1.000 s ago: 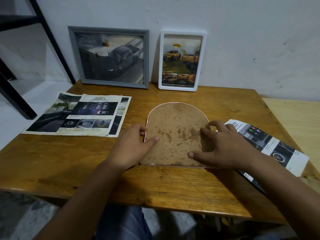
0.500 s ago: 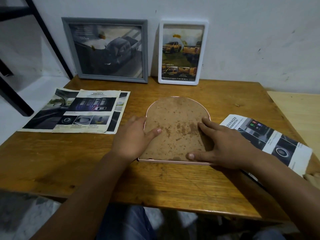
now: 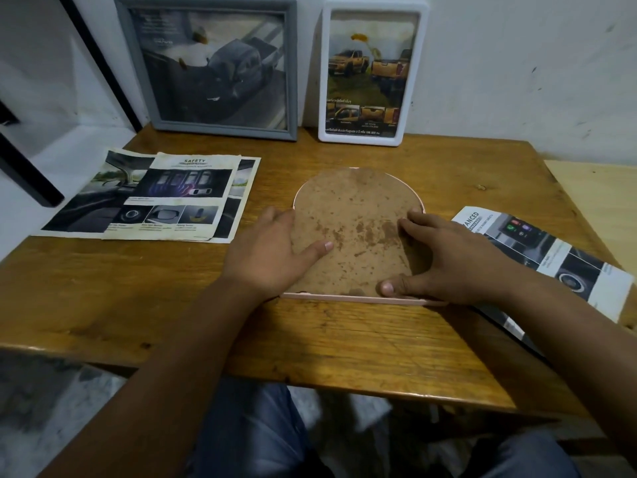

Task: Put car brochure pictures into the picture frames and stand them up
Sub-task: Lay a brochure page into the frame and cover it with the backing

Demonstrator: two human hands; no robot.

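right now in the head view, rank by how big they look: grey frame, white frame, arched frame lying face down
1. grey frame
2. arched frame, nearly the same; it lies nearer the camera and the hands cover part of it, so this order is unsure
3. white frame, clearly smallest

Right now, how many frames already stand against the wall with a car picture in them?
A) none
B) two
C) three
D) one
B: the grey frame and the white frame stand against the wall with truck pictures in them, while the arched pink frame lies back-up on the table under both hands.
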